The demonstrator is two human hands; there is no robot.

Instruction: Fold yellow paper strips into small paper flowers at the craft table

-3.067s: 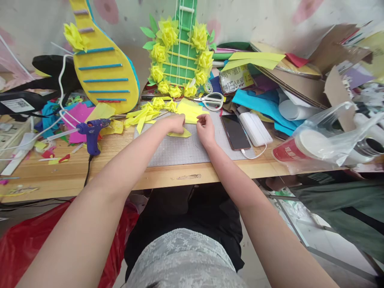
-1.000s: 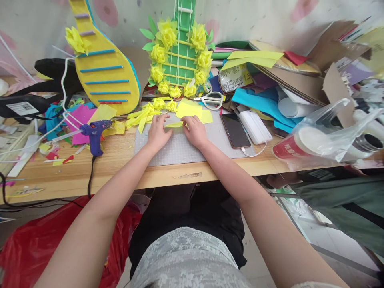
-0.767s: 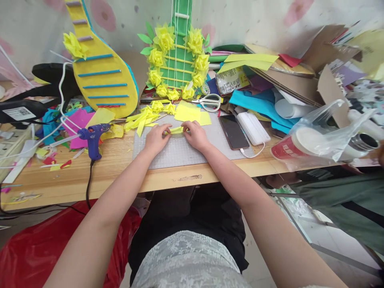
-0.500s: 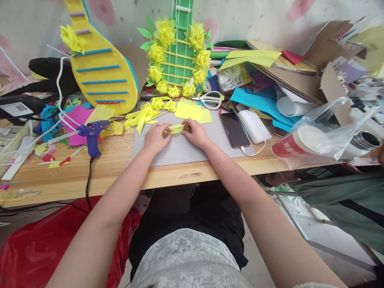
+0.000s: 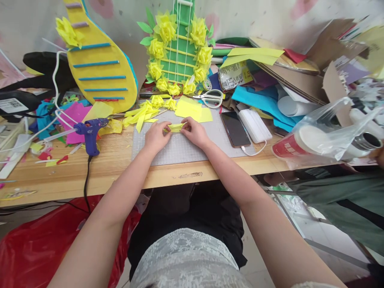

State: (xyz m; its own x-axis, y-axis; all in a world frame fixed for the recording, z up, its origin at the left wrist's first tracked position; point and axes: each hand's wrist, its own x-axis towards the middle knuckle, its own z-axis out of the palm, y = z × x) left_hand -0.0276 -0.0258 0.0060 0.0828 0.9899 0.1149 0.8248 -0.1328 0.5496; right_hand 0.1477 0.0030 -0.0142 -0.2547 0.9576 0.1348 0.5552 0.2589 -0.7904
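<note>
Between my two hands stretches a narrow yellow paper strip (image 5: pixel 175 128), low over the grey cutting mat (image 5: pixel 180 150). My left hand (image 5: pixel 157 135) pinches its left end, and my right hand (image 5: pixel 195 131) pinches the right end. Fingers partly cover both ends. Just behind the hands lie yellow paper sheets (image 5: pixel 192 109). To their left is a pile of yellow strips (image 5: pixel 141 115) with several small yellow paper flowers (image 5: pixel 157 101). A green guitar-shaped craft (image 5: pixel 180 60) ringed with yellow flowers leans at the back.
A yellow lute-shaped craft (image 5: pixel 102 72) leans at back left, above a purple glue gun (image 5: pixel 91 136) with its cord. Scissors (image 5: pixel 211 98), a phone (image 5: pixel 235 129) and a white power bank (image 5: pixel 255 126) lie to the right. Farther right stands a bagged red cup (image 5: pixel 288 144), with another person's green clothing beyond.
The view has shifted slightly. Both hands stay in nearly the same place on the mat, still holding the yellow paper strip.
</note>
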